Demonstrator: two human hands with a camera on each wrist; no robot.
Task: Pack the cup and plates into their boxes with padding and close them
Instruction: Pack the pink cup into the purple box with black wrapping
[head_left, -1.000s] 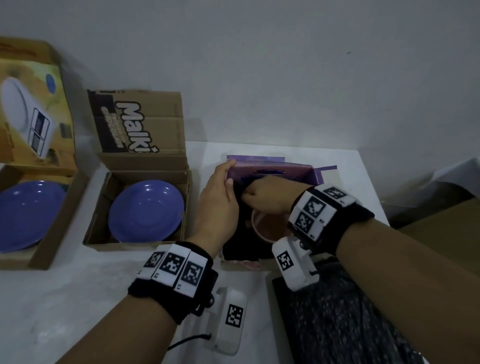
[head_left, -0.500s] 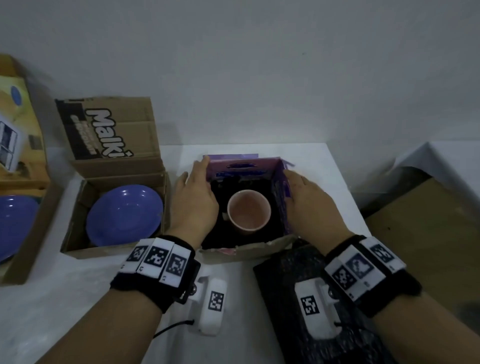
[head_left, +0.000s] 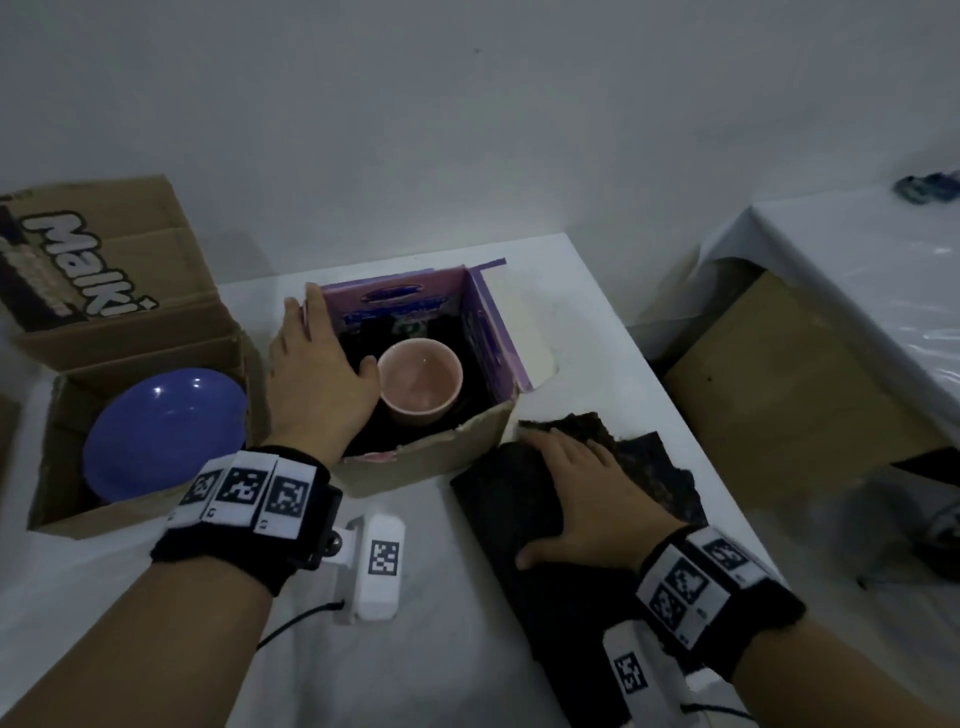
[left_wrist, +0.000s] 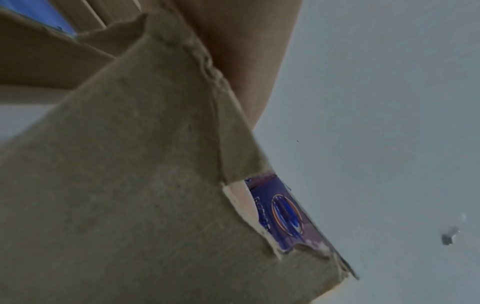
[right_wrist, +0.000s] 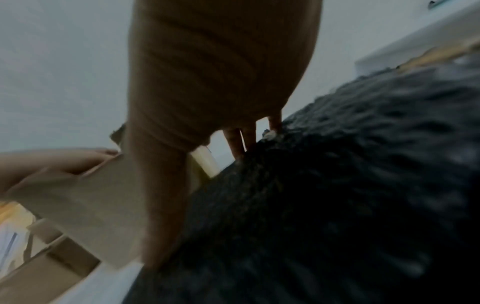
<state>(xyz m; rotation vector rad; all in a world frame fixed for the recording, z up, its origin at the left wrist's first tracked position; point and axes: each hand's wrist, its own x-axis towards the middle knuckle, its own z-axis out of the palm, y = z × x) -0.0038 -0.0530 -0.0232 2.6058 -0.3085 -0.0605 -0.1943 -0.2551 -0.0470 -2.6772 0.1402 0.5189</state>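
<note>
Right now the pink round cup (head_left: 420, 383) stands upright inside the small cardboard box with purple printed walls (head_left: 485, 332), on dark padding at the bottom. The person's left hand (head_left: 317, 374) rests flat on the left wall of that box, fingers straight, thumb close to the cup. It holds nothing; the grip is loose and wide. The right hand (head_left: 587, 499) lies flat on the black rough foam sheet (head_left: 519, 519) on the white table (head_left: 156, 623), just beside the box. Its fingers are spread and straight, so that grip is wide too, pressing but not pinching.

I think the next step is to pick up the foam and lay it over the cup. To do it well, the left hand should keep the box steady. The right hand should curl under an edge of the foam, lift it, and set it down softly so the cup does not tip.

To the left, a blue round plate (head_left: 163, 431) sits in a brown open cardboard box (head_left: 57, 499), with no padding on top that I can see.
</note>
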